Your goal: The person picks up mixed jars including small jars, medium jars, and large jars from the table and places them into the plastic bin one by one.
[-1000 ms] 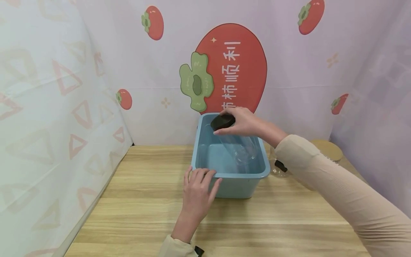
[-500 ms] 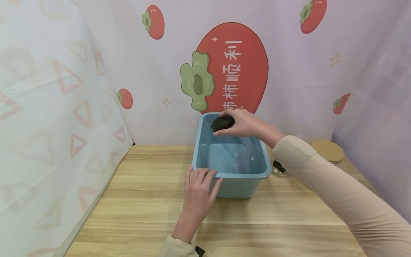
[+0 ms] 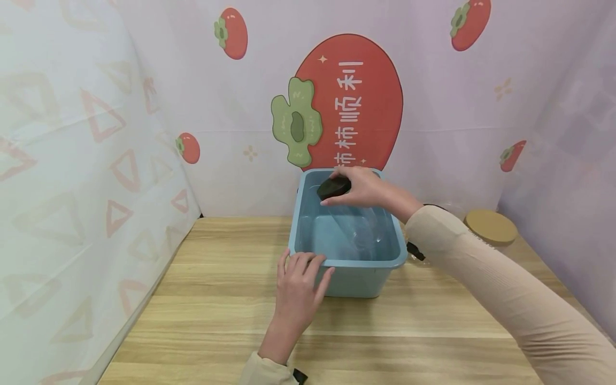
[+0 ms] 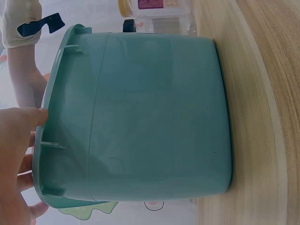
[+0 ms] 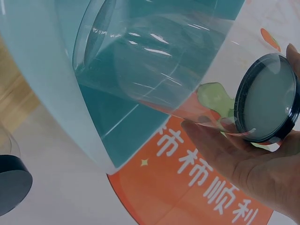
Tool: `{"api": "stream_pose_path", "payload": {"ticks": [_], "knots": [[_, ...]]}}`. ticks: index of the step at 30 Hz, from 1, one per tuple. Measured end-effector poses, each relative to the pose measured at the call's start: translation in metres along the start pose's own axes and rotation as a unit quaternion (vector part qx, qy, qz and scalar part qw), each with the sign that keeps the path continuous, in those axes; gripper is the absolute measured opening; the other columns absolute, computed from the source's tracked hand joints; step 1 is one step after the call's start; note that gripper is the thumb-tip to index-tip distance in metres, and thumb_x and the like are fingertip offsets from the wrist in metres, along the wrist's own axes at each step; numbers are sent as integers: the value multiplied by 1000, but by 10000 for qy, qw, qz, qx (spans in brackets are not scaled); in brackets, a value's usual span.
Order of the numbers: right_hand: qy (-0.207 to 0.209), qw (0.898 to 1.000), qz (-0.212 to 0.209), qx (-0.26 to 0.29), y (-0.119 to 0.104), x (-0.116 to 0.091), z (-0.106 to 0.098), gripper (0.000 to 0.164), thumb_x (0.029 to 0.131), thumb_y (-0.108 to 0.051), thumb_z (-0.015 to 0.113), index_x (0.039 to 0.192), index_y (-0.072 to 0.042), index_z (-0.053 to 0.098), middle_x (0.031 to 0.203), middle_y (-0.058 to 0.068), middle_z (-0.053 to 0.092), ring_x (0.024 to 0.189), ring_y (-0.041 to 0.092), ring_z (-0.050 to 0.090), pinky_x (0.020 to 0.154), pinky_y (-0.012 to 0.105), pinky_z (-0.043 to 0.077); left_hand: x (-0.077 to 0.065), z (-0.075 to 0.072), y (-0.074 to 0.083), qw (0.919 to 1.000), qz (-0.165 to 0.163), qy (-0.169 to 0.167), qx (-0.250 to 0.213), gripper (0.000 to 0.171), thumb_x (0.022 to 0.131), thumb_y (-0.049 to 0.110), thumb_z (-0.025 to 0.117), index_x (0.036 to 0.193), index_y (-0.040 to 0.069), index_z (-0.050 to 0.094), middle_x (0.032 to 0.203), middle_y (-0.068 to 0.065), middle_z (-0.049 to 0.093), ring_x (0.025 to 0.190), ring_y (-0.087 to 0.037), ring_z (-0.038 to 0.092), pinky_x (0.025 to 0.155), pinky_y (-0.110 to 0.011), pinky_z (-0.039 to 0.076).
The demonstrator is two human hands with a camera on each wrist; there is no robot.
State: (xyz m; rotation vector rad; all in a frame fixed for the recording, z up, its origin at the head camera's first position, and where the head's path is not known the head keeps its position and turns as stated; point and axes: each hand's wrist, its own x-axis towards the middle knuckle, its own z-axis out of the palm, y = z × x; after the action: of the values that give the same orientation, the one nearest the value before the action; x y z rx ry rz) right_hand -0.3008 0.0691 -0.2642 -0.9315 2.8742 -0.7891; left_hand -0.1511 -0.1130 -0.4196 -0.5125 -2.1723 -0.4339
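My right hand (image 3: pixel 363 188) grips a clear jar (image 5: pixel 154 61) by its round black lid (image 3: pixel 333 188). The jar hangs tilted inside the blue plastic bin (image 3: pixel 356 280), lid up and toward the far left, with its base lower toward the near right. My left hand (image 3: pixel 297 289) holds the bin's near left corner. In the left wrist view its thumb (image 4: pixel 35 117) lies against the outside of the rim, while the other fingers reach over to the inner side.
Right of the bin, partly behind the right sleeve, stands a jar with a tan lid (image 3: pixel 491 227). Another clear jar shows its black lid (image 5: pixel 14 185) in the right wrist view. Patterned cloth (image 3: pixel 240 187) hangs behind and along both sides of the wooden table (image 3: pixel 216 321).
My right hand has sunk slightly, lowering the jar a little further into the bin. The left hand keeps its place on the rim.
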Motion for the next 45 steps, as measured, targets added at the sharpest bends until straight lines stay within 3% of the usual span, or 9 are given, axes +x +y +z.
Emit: {"api": "stream_pose_path", "payload": {"ticks": [37, 45], "knots": [[-135, 9999, -25, -84, 2, 7, 12, 76, 85, -36, 89, 144, 2, 58, 138, 20, 62, 117, 34, 59, 97, 49, 53, -1, 0, 0, 10000, -45, 29, -3, 28, 87, 25, 88, 109, 11, 76, 104, -6, 71, 102, -26, 65, 107, -64, 47], [-283, 9992, 270, -73, -1, 6, 10, 87, 85, -43, 88, 153, -2, 51, 156, 20, 52, 143, 38, 49, 115, 57, 45, 1, -1, 1, 10000, -4, 33, -5, 28, 87, 25, 88, 109, 11, 77, 104, -6, 71, 102, -26, 65, 105, -65, 49]]}}
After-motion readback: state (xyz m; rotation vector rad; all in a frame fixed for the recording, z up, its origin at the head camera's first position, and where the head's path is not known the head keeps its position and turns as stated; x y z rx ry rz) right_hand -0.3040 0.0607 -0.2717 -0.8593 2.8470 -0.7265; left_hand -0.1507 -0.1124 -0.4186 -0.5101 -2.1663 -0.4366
